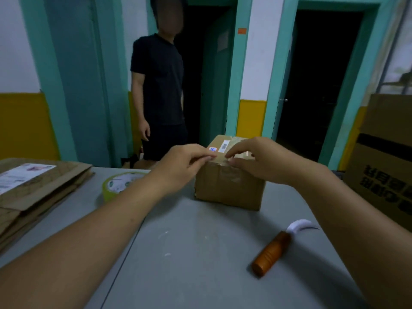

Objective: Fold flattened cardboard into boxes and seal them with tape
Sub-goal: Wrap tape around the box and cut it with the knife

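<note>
Pinching box (229,186) top edge, left hand (186,162), right hand (258,161)

— What lies on the grey metal table (200,253)?
— A knife with an orange-brown wooden handle (273,252), its blade wrapped in white.
— And beyond?
— A person in a dark short-sleeved shirt (159,85), standing beside a dark teal-framed doorway (323,74).

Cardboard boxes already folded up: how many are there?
2: a small box in the middle of the table, and a large printed box at the right edge. More may be hidden.
</note>
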The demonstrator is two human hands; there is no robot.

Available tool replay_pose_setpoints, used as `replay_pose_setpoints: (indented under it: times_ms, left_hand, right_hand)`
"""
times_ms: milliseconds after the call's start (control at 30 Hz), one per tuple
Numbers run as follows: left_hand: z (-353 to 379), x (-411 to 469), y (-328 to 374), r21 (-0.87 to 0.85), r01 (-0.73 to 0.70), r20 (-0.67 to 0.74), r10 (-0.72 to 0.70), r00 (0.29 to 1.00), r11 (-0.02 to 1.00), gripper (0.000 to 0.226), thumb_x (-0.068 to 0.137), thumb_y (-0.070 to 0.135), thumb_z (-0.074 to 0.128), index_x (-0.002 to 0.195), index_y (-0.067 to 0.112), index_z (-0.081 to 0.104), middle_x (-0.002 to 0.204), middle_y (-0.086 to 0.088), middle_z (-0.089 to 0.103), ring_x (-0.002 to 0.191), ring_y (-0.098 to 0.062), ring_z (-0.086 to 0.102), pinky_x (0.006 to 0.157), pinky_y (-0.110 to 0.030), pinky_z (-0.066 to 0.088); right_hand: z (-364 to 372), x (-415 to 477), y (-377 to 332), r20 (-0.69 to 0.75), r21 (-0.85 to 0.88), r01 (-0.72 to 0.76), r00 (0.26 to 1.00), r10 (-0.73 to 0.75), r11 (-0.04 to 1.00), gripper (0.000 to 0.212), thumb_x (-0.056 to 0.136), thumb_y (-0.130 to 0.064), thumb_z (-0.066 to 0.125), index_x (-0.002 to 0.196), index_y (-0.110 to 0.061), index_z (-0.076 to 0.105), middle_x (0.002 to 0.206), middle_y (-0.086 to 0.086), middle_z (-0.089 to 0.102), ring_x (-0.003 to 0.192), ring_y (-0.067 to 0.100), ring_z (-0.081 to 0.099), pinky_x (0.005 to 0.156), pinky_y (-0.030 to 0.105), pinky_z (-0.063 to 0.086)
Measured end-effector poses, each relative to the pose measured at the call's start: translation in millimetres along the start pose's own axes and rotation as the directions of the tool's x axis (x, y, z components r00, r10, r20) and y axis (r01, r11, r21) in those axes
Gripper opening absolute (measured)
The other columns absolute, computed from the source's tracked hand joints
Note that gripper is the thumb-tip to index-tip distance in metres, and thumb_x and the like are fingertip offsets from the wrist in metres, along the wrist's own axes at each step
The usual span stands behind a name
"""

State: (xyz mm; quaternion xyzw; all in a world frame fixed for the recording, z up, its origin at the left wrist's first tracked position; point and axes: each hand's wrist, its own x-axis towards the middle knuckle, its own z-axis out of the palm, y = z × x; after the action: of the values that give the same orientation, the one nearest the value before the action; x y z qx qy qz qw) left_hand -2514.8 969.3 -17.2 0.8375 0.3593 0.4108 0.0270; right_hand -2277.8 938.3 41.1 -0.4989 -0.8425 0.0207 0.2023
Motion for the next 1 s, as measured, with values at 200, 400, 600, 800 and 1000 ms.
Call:
replay_pose_setpoints:
  times_ms: [200,400,600,800,1000]
  left_hand:
    - [-8.5,-7.0,-1.7,0.010,-0.067,0.044,0.066,0.997,0.998,0.028,0.103,0.017,0.065,0.129,0.020,0.074,0.120,0.004,0.072,0.112,-0.010,0.066,0.093,-0.040,0.056]
    - [-11.3,-9.3,5.5,0.098,-0.136,0.041,0.133,0.990,0.986,0.031,0.097,0.029,0.072,0.127,0.023,0.076,0.117,0.008,0.072,0.108,-0.011,0.063,0.088,-0.039,0.056]
    - [-10.2,-11.1,6.8,0.097,-0.084,0.033,0.082,0.996,0.992,0.030,0.094,0.032,0.074,0.124,0.030,0.077,0.117,0.016,0.070,0.108,-0.008,0.059,0.089,-0.033,0.054]
    - [-13.5,-14.2,4.8,0.054,-0.033,0.096,0.028,0.995,0.998,0.029,0.100,0.025,0.069,0.128,0.030,0.075,0.125,0.015,0.069,0.119,-0.006,0.056,0.101,-0.030,0.048]
    - [-15.9,-24.7,-0.4,-0.062,0.035,0.076,-0.030,0.997,0.997,0.033,0.101,0.020,0.067,0.133,0.028,0.072,0.131,0.012,0.069,0.125,-0.005,0.060,0.104,-0.027,0.052]
  right_hand:
    - [11.0,-27.8,28.8,-0.169,0.069,0.129,0.979,-0.116,0.989,0.024,0.095,-0.028,0.070,0.117,-0.034,0.074,0.115,-0.019,0.063,0.098,-0.004,0.056,0.087,0.019,0.053]
    - [19.5,-28.3,38.5,-0.216,0.091,0.154,0.968,-0.131,0.984,0.027,0.094,-0.033,0.068,0.119,-0.029,0.077,0.114,-0.011,0.074,0.105,0.007,0.066,0.090,0.031,0.058]
    - [17.9,-29.7,46.9,-0.184,0.200,0.127,0.979,-0.090,0.972,0.030,0.093,-0.027,0.072,0.122,-0.032,0.075,0.118,-0.022,0.073,0.111,-0.011,0.062,0.094,0.004,0.046]
    - [13.5,-32.7,55.3,-0.059,0.325,0.108,0.994,-0.093,0.940,0.037,0.097,-0.014,0.068,0.129,-0.034,0.071,0.131,-0.028,0.063,0.127,-0.018,0.049,0.109,0.009,0.039]
    - [6.9,-38.3,62.6,-0.069,0.355,0.121,0.992,-0.103,0.927,0.040,0.097,-0.011,0.067,0.134,-0.025,0.068,0.139,-0.014,0.063,0.133,-0.010,0.050,0.113,0.016,0.040]
